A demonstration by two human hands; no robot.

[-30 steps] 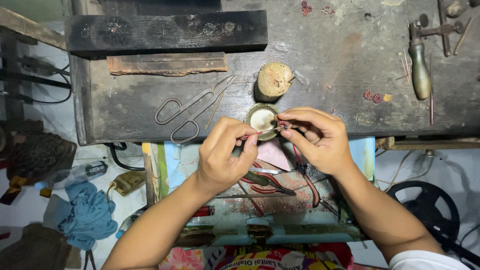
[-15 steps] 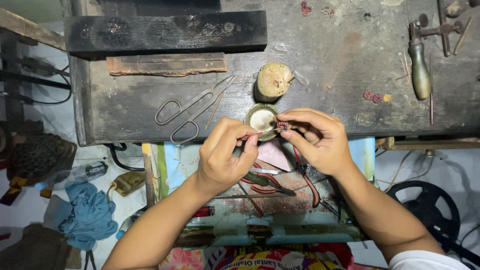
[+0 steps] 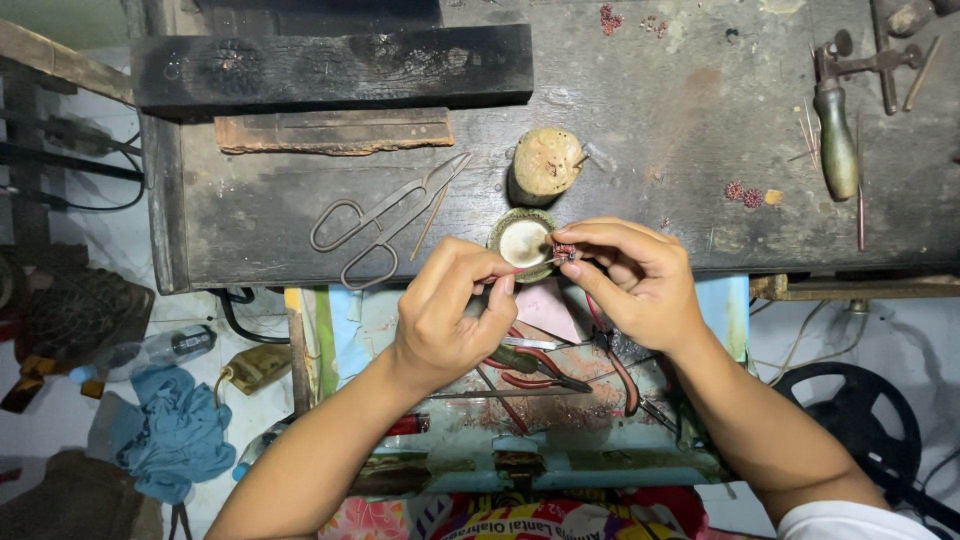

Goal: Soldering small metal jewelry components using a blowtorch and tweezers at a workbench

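My left hand (image 3: 455, 315) pinches a thin pointed tool whose tip reaches toward a tiny reddish piece (image 3: 565, 250). That piece is pinched between the thumb and fingers of my right hand (image 3: 640, 280). Both hands meet just over the front edge of a dark worn workbench (image 3: 650, 120). Right behind the fingertips sits a small round dish (image 3: 522, 240) with a pale inside. A round wooden block (image 3: 545, 165) stands just beyond the dish.
Large metal scissors (image 3: 385, 215) lie left of the dish. A dark wooden beam (image 3: 330, 65) and a rusty flat bar (image 3: 335, 130) lie at the back left. A green-handled tool (image 3: 838, 135) lies at the right. An open drawer (image 3: 560, 400) with red-handled pliers is below my hands.
Both hands have stayed nearly in place; the fingers have shifted only slightly around the tiny piece.
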